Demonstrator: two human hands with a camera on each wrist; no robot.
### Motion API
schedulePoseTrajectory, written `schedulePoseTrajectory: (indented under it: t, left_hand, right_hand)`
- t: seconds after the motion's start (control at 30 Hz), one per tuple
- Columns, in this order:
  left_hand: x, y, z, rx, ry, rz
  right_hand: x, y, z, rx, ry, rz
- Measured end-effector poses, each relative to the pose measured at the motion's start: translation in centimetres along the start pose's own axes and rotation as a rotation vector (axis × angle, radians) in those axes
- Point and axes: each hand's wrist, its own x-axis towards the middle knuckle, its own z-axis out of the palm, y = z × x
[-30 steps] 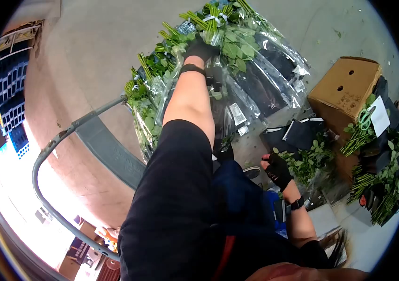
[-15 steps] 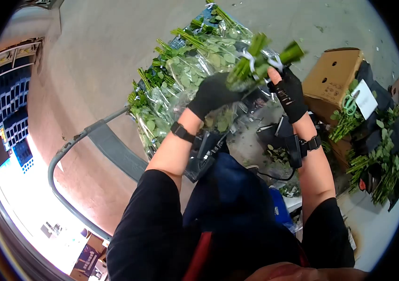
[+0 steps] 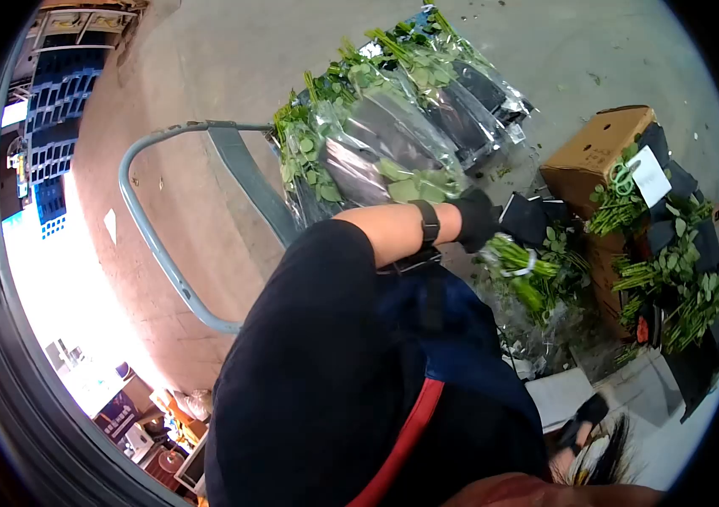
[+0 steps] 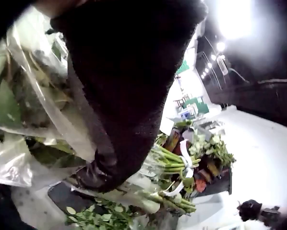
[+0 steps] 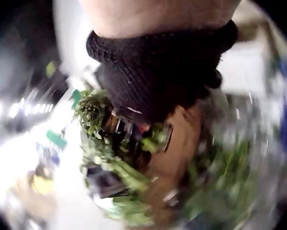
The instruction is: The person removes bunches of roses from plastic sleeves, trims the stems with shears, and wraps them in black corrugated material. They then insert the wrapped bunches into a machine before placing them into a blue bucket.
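The tied green stems (image 3: pixel 510 251) are showing bright, pale green and closely packed, with a white tie (image 4: pixel 187 163) looping round them and clear film wrapping part of their length. They are lying to the right of the person's legs, just beside the left hand (image 3: pixel 476 221), near the leafy greens (image 3: pixel 575 266) and the brown cardboard box (image 3: pixel 604 139). In the left wrist view a second clump of stem ends is showing just below the first; whether the two are belonging to one bunch I cannot tell. The left hand, in a black glove, is reaching across the body, and its back is covering most of its fingers, so I cannot tell whether they are gripping the stems or only touching the film. The right hand (image 3: pixel 592 410) is hanging low at the lower right, well apart from the stems; it is looking small and dark in the head view, while its own wrist view is blurring badly, so how its fingers are lying I cannot tell. Half a second ago both hands were meeting at the tied stems above the wrapped bunches (image 3: pixel 410 156); now the stems are lying lower and nearer the box, and only the left hand is remaining close to them.
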Motion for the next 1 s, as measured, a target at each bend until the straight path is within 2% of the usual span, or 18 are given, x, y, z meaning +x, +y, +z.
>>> schedulePoseTrajectory:
  t: [0.03,0.1,0.13,0.17,0.2,0.23,0.27,0.3,0.37,0.57,0.63,0.7,0.77,0.87,0.9,0.93,0.97,1.0]
  left_hand:
    - [0.0,1.1,0.4,0.088,-0.109,0.029]
    - [-0.8,5.1,-1.8,0.123,-0.189,0.091]
    - [-0.3,7.2,-2.3,0.13,-0.205,0.134]
    - [0.2,9.4,-2.8,0.136,-0.22,0.177]
    - [1.1,11.8,-2.5,0.123,-0.208,0.212]
    - [2.2,14.2,-1.5,0.121,-0.244,0.259]
    - [3.2,16.6,-0.5,0.118,-0.28,0.305]
    - [4.5,18.5,0.9,0.134,-0.359,0.358]
    - [5.0,22.1,2.3,0.232,-0.391,0.33]
    - [6.6,29.1,3.7,0.132,-0.5,0.451]
    - [6.8,31.0,3.2,0.093,-0.527,0.474]
    - [6.8,32.2,2.3,0.043,-0.553,0.458]
    - [7.0,33.3,2.3,0.043,-0.525,0.469]
    - [7.0,35.0,2.3,0.056,-0.39,0.51]
    - [7.1,35.4,1.8,0.051,-0.343,0.527]
    - [8.1,34.5,2.8,0.065,-0.302,0.521]
    - [9.4,33.2,3.5,0.079,-0.259,0.514]
    - [9.2,32.0,1.9,0.243,-0.26,0.39]
  right_hand:
    - [-1.0,1.5,3.5,-0.105,-0.121,0.051]
    - [-3.7,-0.3,6.2,0.315,-0.12,0.187]
    - [-4.3,-3.0,5.9,0.368,0.09,0.107]
    - [-4.5,-6.0,5.2,0.558,0.511,-0.108]
    - [-7.5,-10.8,-2.5,0.901,0.753,-0.389]
    - [-8.5,-13.8,-5.8,1.022,0.851,-0.577]
    - [-8.5,-15.6,-6.9,0.849,0.893,-0.688]
    - [-7.5,-16.6,-5.3,0.878,0.852,-0.787]
    - [-7.2,-16.2,-3.3,0.774,0.451,-0.785]
    - [-10.8,-15.2,5.3,1.262,0.877,-0.722]
    - [-9.6,-13.8,10.3,1.556,0.696,-0.712]
    - [-12.6,-12.5,9.2,1.902,0.57,-0.743]
    - [-12.5,-9.7,13.2,2.012,0.258,-0.633]
    - [-18.5,-8.1,11.9,1.926,0.52,-0.538]
    - [-16.5,-6.8,17.2,1.803,0.651,-0.421]
    - [-14.3,-5.4,23.3,1.852,0.707,-0.088]
    - [-15.0,-1.6,26.4,1.584,0.906,-0.19]
    - [-12.3,2.2,34.2,1.44,0.887,-0.226]
